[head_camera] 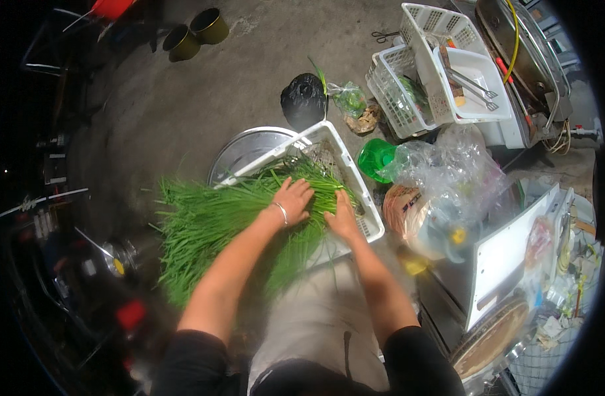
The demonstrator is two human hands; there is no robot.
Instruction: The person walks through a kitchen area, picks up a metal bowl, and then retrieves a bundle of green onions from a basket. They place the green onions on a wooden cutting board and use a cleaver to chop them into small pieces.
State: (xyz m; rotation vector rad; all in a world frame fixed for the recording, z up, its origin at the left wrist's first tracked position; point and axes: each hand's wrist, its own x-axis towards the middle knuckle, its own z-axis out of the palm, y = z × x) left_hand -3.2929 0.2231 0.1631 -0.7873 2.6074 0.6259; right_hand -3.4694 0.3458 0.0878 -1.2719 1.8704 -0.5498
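Observation:
A large heap of long, thin green leaves (208,222), which look like garlic chives, lies across a white plastic crate (354,173) before me. Its leafy ends hang over the crate's left side, and the paler stalk ends point right. My left hand (292,200), with a silver bracelet at the wrist, rests flat on top of the leaves with its fingers slightly apart. Close by on the right, my right hand (343,215) has its thumb and fingers around the stalk ends near the crate's wall. Some leaves droop over the near rim.
A round metal basin (233,148) sits behind the crate. Beyond it are a black plastic bag (305,99) and bagged greens (351,99). White baskets (394,94), a green container (376,159) and clear plastic bags (446,168) stand right. A round chopping board (493,336) is nearer.

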